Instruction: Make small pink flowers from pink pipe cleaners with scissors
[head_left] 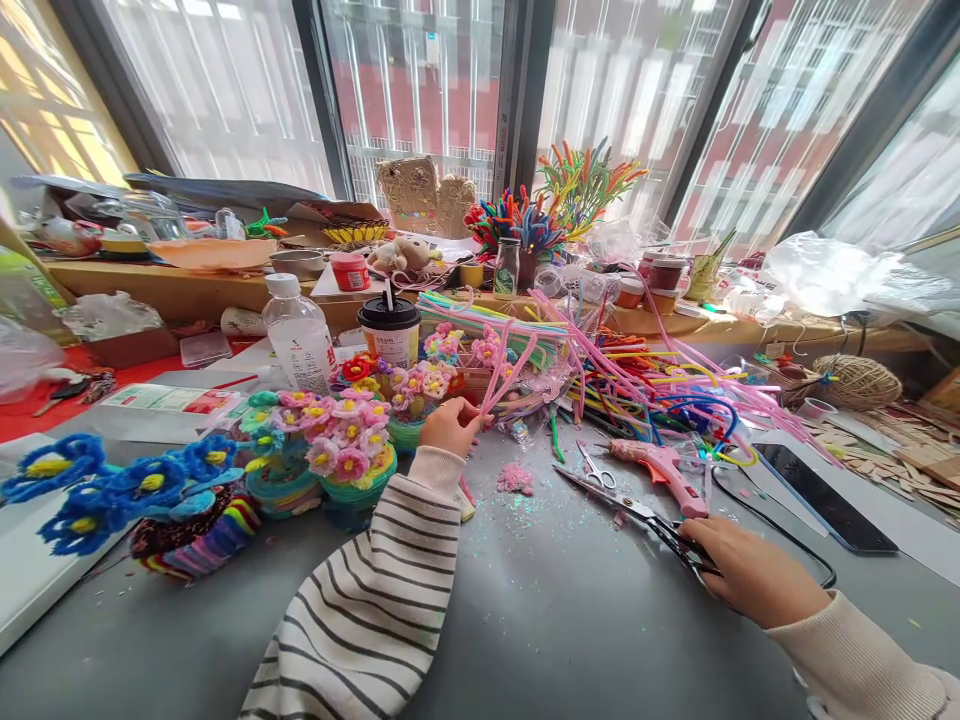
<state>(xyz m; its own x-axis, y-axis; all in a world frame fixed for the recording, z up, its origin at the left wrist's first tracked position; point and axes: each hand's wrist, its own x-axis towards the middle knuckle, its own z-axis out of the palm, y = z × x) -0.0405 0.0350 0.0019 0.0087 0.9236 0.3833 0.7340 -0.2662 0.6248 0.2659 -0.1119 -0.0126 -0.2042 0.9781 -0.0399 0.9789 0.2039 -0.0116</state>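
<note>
Between the fingertips of my left hand [450,424] are a few pink pipe cleaners [507,372], their free ends pointing up and to the right. My right hand [750,565] is wrapped round the dark handles of a pair of scissors [637,510], whose blades point left over the grey table. Left of my left hand stand pots of pipe-cleaner flowers, among them pink flowers [351,435] and blue flowers [150,482]. A small heap of pink clippings [515,478] lies between my hands. Beyond the scissor blades is a pink glue gun [660,470].
Loose coloured pipe cleaners [637,370] spread across the back right. Small white-handled scissors [598,470] lie near the glue gun. A phone [825,497] and a ball of twine [862,382] are at the right. A plastic bottle [296,340] and a lidded cup [390,332] stand behind the flowers.
</note>
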